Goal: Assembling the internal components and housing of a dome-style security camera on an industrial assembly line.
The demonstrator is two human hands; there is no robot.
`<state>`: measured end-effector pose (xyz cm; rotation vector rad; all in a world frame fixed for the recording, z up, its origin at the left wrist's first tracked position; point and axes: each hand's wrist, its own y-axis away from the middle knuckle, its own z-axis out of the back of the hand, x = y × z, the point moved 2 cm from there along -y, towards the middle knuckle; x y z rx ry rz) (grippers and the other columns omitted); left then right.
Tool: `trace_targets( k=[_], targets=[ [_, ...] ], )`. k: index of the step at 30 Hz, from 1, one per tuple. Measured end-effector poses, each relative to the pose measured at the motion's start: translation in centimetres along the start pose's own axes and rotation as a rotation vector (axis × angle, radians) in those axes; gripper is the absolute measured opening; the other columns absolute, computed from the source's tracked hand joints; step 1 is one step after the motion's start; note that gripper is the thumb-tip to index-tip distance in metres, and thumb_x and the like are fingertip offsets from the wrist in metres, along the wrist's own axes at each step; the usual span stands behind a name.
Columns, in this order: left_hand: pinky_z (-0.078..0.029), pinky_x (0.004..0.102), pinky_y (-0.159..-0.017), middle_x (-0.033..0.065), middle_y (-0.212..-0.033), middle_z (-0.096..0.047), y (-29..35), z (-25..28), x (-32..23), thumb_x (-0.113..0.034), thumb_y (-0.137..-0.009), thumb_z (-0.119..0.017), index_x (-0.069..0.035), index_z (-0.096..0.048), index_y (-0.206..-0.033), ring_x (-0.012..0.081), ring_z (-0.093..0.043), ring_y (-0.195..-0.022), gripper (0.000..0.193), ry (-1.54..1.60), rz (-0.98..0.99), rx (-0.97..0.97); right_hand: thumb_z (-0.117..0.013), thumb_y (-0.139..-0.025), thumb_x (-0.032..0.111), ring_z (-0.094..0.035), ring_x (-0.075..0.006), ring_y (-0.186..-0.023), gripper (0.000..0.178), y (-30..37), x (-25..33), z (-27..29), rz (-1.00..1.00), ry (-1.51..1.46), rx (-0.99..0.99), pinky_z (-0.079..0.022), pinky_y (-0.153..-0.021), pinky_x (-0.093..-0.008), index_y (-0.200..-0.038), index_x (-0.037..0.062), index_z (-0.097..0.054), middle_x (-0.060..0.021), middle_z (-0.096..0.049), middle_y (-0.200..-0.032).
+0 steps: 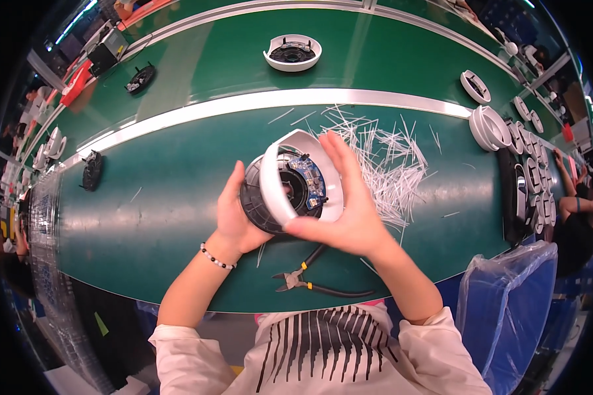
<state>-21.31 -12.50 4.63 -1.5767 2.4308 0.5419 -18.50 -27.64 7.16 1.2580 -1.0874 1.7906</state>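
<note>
Above the middle of the green table, my left hand (233, 220) is closed round the edge of a round black plastic base (253, 195). A curved blue circuit board (315, 183) is mounted on that base. My right hand (352, 214) grips a white plastic ring housing (271, 184), thumb at its lower edge and fingers behind the far side. The ring sits tilted around the base, and whether the two are fastened cannot be seen. Below my hands lie diagonal cutters (292, 280) with black and yellow handles, jaws apart.
Thin white plastic strips (392, 168) lie in a loose pile right of my hands. A black part (93, 171) rests at the left. Stacked white rings (489, 129) stand at the right, above a blue plastic-lined bin (510, 309). Another white housing (292, 66) is on the far green surface.
</note>
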Motion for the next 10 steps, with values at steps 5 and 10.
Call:
trace_targets(
  k=[5, 10],
  targets=[
    [-0.039, 0.0412, -0.091, 0.0146, -0.115, -0.048, 0.2, 0.4, 0.4, -0.042, -0.087, -0.029, -0.001, -0.041, -0.118, 0.0269, -0.048, -0.104, 0.052, -0.100, -0.160, 0.038, -0.080, -0.048, 0.038, -0.025, -0.0374, -0.120, 0.113, 0.8, 1.9, -1.5, 0.178, 0.466, -0.002, -0.023, -0.098, -0.0425, -0.130, -0.0041, -0.014, -0.0251, -0.023, -0.129],
    [-0.036, 0.0383, -0.094, 0.0115, -0.122, -0.042, 0.3, -0.1, 0.8, -0.042, -0.088, -0.026, -0.003, -0.030, -0.127, 0.0255, -0.044, -0.109, 0.055, -0.316, -0.283, -0.094, -0.078, -0.050, 0.040, -0.024, -0.0388, -0.120, 0.112, 0.8, 2.2, -1.9, 0.208, 0.521, -0.006, -0.022, -0.099, -0.0446, -0.130, -0.0039, -0.014, -0.0256, -0.021, -0.131]
  ],
)
